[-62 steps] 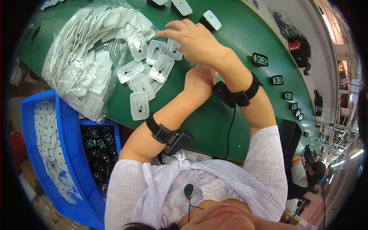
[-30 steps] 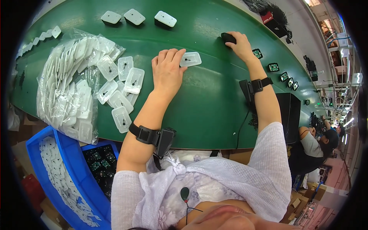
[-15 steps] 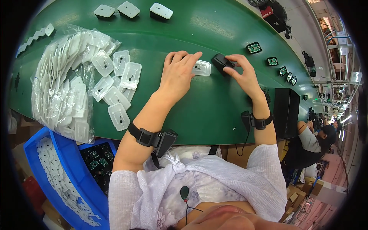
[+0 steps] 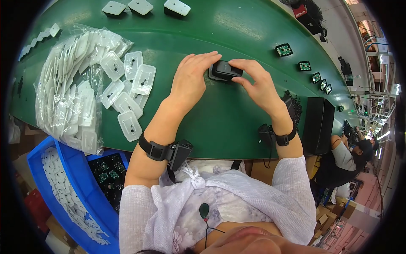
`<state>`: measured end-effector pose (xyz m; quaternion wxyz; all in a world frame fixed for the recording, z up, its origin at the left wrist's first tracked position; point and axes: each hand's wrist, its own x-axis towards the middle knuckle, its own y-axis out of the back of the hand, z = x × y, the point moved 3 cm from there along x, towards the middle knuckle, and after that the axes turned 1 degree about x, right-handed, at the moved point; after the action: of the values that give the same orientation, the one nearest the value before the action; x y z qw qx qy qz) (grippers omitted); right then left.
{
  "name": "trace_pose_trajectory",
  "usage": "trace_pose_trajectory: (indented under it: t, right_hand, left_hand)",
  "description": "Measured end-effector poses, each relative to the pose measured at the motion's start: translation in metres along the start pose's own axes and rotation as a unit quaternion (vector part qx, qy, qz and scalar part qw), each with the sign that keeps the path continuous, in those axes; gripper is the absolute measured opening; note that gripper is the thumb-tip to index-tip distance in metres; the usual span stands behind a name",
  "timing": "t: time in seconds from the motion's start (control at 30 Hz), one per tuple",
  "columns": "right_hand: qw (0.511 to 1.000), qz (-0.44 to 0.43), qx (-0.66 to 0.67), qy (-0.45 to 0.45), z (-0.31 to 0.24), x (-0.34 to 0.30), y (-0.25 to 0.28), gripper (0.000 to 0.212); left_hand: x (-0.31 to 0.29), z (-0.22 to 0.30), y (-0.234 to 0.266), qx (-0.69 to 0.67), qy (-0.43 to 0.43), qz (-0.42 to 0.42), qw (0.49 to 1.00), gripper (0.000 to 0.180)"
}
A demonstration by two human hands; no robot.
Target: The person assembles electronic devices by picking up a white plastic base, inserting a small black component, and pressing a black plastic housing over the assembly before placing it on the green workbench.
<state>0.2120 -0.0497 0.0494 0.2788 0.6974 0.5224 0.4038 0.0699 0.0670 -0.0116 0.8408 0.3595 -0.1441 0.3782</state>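
On the green table in front of me sits a black plastic housing [image 4: 227, 68]. My right hand [image 4: 259, 82] grips its right end between thumb and fingers. The white plate that lay there is now mostly hidden beneath it; a pale edge shows at the lower left. My left hand [image 4: 189, 78] is beside the housing's left end, fingers stretched out, and its fingertips come close to the far edge. Whether they touch cannot be seen. Several loose white plates [image 4: 144, 79] with dark keyhole-shaped marks lie left of my left hand.
A clear plastic bag [image 4: 69, 91] of white plates lies at the left. Several black housings with white tops [image 4: 141, 6] stand at the far side. Circuit-board units [image 4: 283, 50] line the right, near a tall black box [image 4: 318, 125]. Blue bins [image 4: 69, 169] stand below the table's left edge.
My right hand has moved left with the black housing and set it over the white plate. My left hand has shifted slightly left.
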Motion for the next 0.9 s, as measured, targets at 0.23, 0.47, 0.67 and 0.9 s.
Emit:
trace_pose_trajectory:
  t: [0.23, 0.47, 0.67, 0.9]
  right_hand:
    - [1.0, -0.029, -0.01, 0.003, -0.001, 0.006, -0.006, 0.04]
    - [0.993, 0.081, 0.023, -0.087, 0.015, -0.01, 0.021, 0.04]
    - [0.947, 0.149, 0.171, -0.229, 0.032, -0.053, 0.031, 0.04]
    - [0.901, 0.203, 0.274, -0.27, 0.034, -0.081, 0.03, 0.039]
  left_hand:
    - [-0.003, 0.001, 0.0, 0.063, -0.021, -0.029, 0.997, 0.043]
    - [-0.002, 0.02, 0.004, 0.029, 0.032, -0.055, 0.998, 0.043]
    - [-0.006, 0.039, -0.01, -0.028, 0.034, -0.151, 0.988, 0.045]
    - [-0.02, 0.048, -0.034, 0.167, -0.216, -0.214, 0.938, 0.043]
